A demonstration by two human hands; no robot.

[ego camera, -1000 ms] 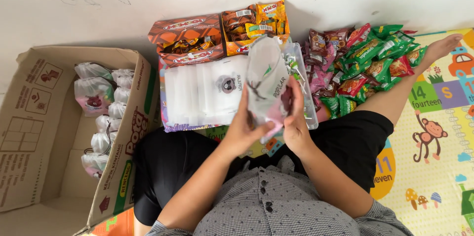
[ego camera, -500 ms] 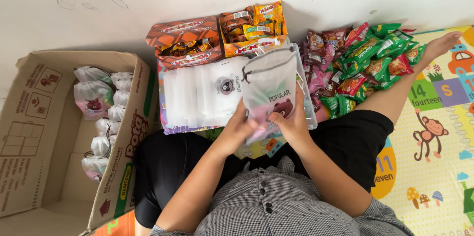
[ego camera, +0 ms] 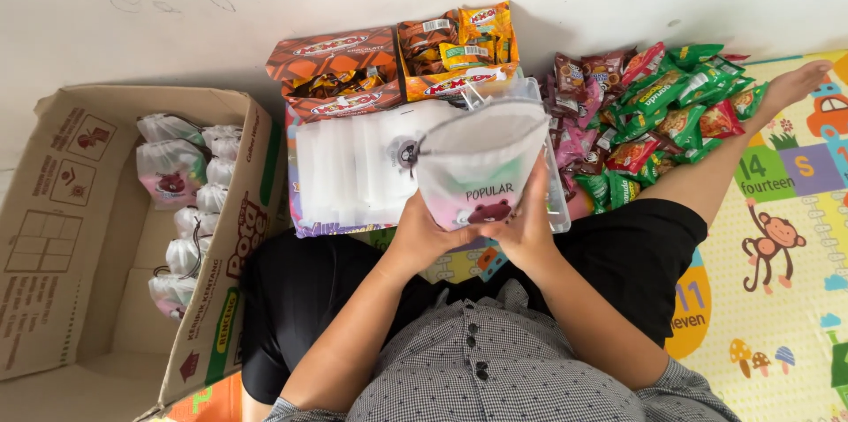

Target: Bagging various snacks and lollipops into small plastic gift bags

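Left hand [ego camera: 422, 232] and right hand [ego camera: 528, 226] both pinch the lower corners of a frosted drawstring pouch [ego camera: 481, 162], its mouth held open toward 12 o'clock, above the lap. It looks light, soft and a little slick, so it likely handles best gripped at the bottom or by the cord. At 9 o'clock lies a stack of flat empty pouches [ego camera: 353, 170]; at 2 o'clock, a heap of snack packets [ego camera: 671, 109]; farther at 9 o'clock, a cardboard box [ego camera: 53, 210] of filled pouches.

Frosted white pouch [ego camera: 481, 166] with brown bear print, green and red snack packets [ego camera: 671, 113], orange-brown boxes [ego camera: 331, 69]
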